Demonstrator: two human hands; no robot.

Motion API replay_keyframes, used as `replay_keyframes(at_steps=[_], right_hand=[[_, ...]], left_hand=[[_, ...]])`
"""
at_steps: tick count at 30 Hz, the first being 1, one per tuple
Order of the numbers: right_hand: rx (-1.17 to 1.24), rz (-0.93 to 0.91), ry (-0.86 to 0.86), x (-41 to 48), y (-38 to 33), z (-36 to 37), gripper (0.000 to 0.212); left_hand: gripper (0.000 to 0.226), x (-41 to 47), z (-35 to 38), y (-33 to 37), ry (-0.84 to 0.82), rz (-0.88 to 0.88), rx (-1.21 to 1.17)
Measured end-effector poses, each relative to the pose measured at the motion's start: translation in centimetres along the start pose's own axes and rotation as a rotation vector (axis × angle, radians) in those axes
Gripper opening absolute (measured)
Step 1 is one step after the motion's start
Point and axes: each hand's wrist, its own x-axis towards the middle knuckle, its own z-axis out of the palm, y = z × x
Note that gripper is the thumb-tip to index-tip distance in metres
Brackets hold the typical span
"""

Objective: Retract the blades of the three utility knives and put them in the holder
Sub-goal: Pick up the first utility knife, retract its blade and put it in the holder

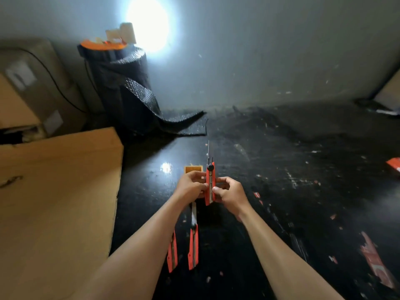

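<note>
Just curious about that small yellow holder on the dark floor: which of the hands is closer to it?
The left hand. It sits right in front of the yellow holder, overlapping its lower edge. The right hand is farther right, beyond the held utility knife.

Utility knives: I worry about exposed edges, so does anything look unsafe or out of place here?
Yes. The held knife, gripped by the left hand and right hand, has its blade out, pointing away. A floor knife also shows an extended blade. Torn orange scraps litter the dark floor.
</note>
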Motion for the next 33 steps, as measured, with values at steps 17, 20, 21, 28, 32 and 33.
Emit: replay_keyframes(at_steps=[17, 20, 21, 28, 32, 33], right_hand=[[-0.295, -0.596, 0.07, 3.7, -18.6, 2.5, 0.027], [-0.405, -0.684, 0.079, 3.5, -20.7, 2.5, 0.022], [-0.42, -0.703, 0.077, 3.4, -21.2, 2.6, 0.02], [-0.463, -0.741, 0.055, 2.8, -22.6, 2.3, 0.017], [-0.506, -0.718, 0.018, 2.4, -22.3, 2.3, 0.019], [-0.508, -0.718, 0.016, 2.3, -22.2, 2.4, 0.019]], left_hand=[[0.047, -4.1, -7.9, 14.4, 0.06, 0.373, -0.112], [0.05, -4.4, -8.4, 15.5, 0.07, 0.41, -0.091], [0.051, -4.6, -8.4, 15.8, 0.073, 0.417, -0.092], [0.052, -6.0, -8.4, 17.3, 0.084, 0.428, -0.16], [0.051, -5.8, -8.8, 17.8, 0.092, 0.428, -0.206], [0.051, -5.7, -9.0, 17.8, 0.093, 0.426, -0.217]])
